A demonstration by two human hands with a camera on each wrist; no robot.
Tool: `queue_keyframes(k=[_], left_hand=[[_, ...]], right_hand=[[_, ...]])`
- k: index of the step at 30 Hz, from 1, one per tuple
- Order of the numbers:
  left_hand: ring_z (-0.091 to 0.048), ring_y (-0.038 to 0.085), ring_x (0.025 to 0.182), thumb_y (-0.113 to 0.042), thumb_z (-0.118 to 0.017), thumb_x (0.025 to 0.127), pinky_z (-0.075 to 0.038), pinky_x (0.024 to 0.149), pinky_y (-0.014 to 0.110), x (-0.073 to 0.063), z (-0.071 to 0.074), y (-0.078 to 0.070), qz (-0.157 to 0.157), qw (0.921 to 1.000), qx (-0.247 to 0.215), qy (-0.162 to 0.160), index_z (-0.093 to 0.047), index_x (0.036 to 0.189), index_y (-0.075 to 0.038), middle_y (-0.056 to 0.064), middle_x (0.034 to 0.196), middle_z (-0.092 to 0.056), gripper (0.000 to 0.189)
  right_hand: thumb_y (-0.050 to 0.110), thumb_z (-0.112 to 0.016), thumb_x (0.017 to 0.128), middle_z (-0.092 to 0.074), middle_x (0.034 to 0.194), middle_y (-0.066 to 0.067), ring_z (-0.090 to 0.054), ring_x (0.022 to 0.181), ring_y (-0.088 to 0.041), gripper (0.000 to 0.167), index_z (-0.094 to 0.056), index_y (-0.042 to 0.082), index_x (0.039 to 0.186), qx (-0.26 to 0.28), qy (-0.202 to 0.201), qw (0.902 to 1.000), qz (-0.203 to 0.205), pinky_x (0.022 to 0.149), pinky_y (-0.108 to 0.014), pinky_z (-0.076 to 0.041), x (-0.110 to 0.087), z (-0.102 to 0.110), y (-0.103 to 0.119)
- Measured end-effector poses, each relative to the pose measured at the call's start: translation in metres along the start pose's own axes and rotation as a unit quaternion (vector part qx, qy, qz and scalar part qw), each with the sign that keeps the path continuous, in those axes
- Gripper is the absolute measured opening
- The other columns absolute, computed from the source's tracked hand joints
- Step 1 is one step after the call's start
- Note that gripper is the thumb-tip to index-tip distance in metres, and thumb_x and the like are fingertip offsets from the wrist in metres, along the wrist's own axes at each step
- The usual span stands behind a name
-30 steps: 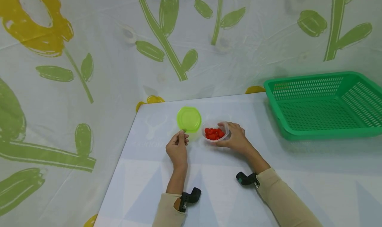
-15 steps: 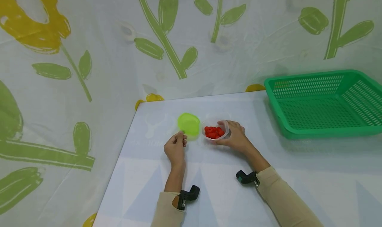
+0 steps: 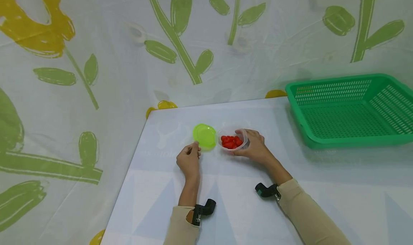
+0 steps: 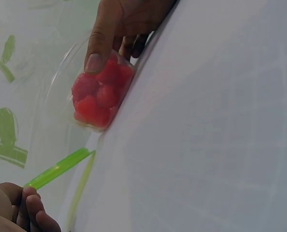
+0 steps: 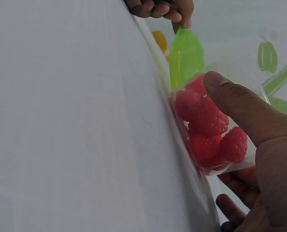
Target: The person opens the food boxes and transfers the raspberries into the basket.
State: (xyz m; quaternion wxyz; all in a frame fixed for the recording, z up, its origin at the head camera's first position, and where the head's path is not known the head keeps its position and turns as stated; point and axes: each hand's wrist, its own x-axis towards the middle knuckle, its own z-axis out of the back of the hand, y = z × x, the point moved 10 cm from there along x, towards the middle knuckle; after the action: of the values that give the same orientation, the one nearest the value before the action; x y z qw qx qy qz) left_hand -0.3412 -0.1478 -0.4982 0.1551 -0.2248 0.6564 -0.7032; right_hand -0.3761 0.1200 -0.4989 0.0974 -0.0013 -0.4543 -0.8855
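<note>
In the head view, your left hand (image 3: 188,161) pinches the near edge of the green lid (image 3: 204,137) between thumb and fingers, probably because holding just the rim leaves nearly all of its face uncovered. Your right hand (image 3: 253,146) curves round the right side of the clear container (image 3: 228,132), thumb on the near side and fingers on the far one; that wide grip seems meant to steady it while its mouth stays uncovered. The container stands on the table (image 3: 155,187) just right of the lid, with red berries (image 3: 231,142) heaped inside. The green basket (image 3: 355,143) sits well apart to the right, perhaps to leave you working room, and the frame cuts off its right end. You cannot see your left fingertips clearly here, and most of your right fingers lie behind the container.

In the left wrist view, the lid shows almost edge-on, tilted, its held edge raised and its far edge close to the table; whether that edge touches is hard to tell against the reflection. Your left hand is cut off at the corner.

In the right wrist view, your right thumb presses the container's wall near the rim, and the berries show through the plastic. The rim itself is hard to trace against the pale backdrop (image 5: 240,38). Your left hand is cropped at the top, its fingertips on the lid's edge.
</note>
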Motion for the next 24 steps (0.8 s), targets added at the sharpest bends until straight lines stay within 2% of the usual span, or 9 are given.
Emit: queue_keyframes(k=[6, 13, 24], left_hand=[[-0.059, 0.016, 0.057, -0.02, -0.072, 0.094, -0.046, 0.05, 0.019, 0.0009, 0.0011, -0.0023, -0.006, 0.9998, 0.016, -0.004, -0.076, 0.085, 0.001, 0.008, 0.071, -0.069, 0.023], [-0.061, 0.02, 0.059, -0.025, -0.076, 0.091, -0.048, 0.051, 0.02, 0.0026, 0.0024, -0.0003, -0.001, 1.0, 0.005, -0.007, -0.076, 0.084, -0.001, 0.011, 0.073, -0.069, 0.025], [-0.06, 0.018, 0.059, -0.028, -0.075, 0.092, -0.049, 0.052, 0.02, 0.0035, 0.004, 0.0018, 0.002, 0.9999, 0.0, -0.016, -0.074, 0.084, -0.002, 0.009, 0.072, -0.068, 0.027]], right_hand=[[0.043, -0.09, 0.069, -0.051, 0.143, -0.01, -0.028, 0.14, -0.034, 0.083, -0.055, 0.014, 0.138, -0.006, 0.001, 1.0, 0.003, 0.112, -0.059, -0.013, 0.0, 0.0002, 0.001], [0.044, -0.09, 0.069, -0.052, 0.142, -0.009, -0.027, 0.14, -0.033, 0.083, -0.054, 0.014, 0.138, -0.006, 0.0, 1.0, 0.005, 0.112, -0.059, -0.012, 0.0013, 0.0001, 0.0001], [0.044, -0.09, 0.07, -0.051, 0.143, -0.009, -0.028, 0.139, -0.033, 0.082, -0.054, 0.014, 0.137, -0.001, 0.004, 1.0, 0.009, 0.113, -0.059, -0.011, 0.0007, 0.0014, 0.0027]])
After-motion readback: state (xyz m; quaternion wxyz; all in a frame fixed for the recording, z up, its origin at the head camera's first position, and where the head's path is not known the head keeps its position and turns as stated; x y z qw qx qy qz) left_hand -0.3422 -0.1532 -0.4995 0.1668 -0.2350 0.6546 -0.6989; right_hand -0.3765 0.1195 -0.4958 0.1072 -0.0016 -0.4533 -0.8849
